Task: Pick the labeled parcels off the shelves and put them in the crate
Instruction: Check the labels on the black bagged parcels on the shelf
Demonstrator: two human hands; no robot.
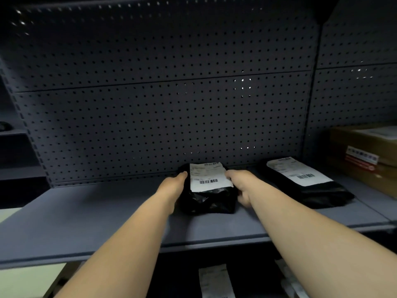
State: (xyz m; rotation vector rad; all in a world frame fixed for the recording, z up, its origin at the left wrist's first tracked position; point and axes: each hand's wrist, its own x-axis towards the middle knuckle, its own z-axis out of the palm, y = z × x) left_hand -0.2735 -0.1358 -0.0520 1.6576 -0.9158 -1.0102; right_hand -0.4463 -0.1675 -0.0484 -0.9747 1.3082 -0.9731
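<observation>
Both arms reached onto the grey shelf point(107, 214) toward a black parcel point(209, 198) lying near the pegboard back wall point(150, 115). The left hand point(175, 183) lay against the parcel's left side, its fingers hidden behind the bag, so whether they were curled round it could not be told. The right hand point(240, 186) pressed the right side, thumb at the edge of the white label point(209, 176) and fingers point(243, 200) curled down by the parcel's lower right corner. The parcel rested on the shelf between the two hands. A second parcel point(305, 183), also black with a white label, lay apart to the right on the same shelf. Brown boxes point(369, 155) stood at the far right. More labelled parcels point(214, 280) showed dimly on the shelf below.
</observation>
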